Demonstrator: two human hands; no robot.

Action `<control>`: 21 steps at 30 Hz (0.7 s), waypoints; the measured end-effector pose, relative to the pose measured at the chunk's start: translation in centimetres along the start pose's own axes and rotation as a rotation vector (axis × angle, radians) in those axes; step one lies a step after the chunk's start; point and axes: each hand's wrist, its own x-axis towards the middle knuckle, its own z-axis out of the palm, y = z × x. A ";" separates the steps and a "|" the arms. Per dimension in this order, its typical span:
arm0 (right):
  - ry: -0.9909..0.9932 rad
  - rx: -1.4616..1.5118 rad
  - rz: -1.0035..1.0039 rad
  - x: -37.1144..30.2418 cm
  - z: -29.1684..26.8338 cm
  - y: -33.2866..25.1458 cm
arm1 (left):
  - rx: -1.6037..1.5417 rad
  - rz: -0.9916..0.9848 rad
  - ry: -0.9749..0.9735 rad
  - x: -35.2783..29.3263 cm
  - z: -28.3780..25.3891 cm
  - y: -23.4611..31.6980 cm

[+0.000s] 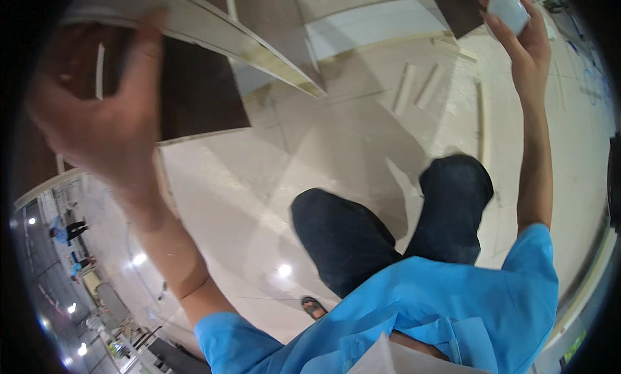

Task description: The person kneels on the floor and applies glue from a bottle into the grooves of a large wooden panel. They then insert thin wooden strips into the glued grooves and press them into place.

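Note:
My left hand (103, 125) is raised at the left, blurred, with its thumb stretched well apart from the fingers. The thumb overlaps the lower edge of a long pale board (213, 34); whether it touches is unclear. Behind that hand is a dark brown panel (200, 93) with a light edge. At the upper right, my right hand (532, 47) is closed around a small whitish squeeze bottle (508, 10), whose narrow tip points up. Another dark panel (459, 9) lies beside the bottle.
Several loose wooden strips (404, 88) lie on the pale, glossy surface (272, 173) ahead of my knees. A longer strip (484, 122) runs near my right forearm. Other people (65, 232) and equipment appear far off at the lower left.

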 end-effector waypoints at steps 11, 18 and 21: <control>-0.138 0.036 0.120 -3.6 7.0 -1.3 | -0.178 -0.060 -0.091 -0.4 -0.8 0.4; -0.230 0.200 0.193 -8.4 10.1 2.7 | -0.122 -0.081 -0.063 -1.1 -0.5 1.1; -0.212 0.229 0.216 -10.7 11.9 5.7 | -0.151 -0.098 -0.043 -0.8 -0.2 1.5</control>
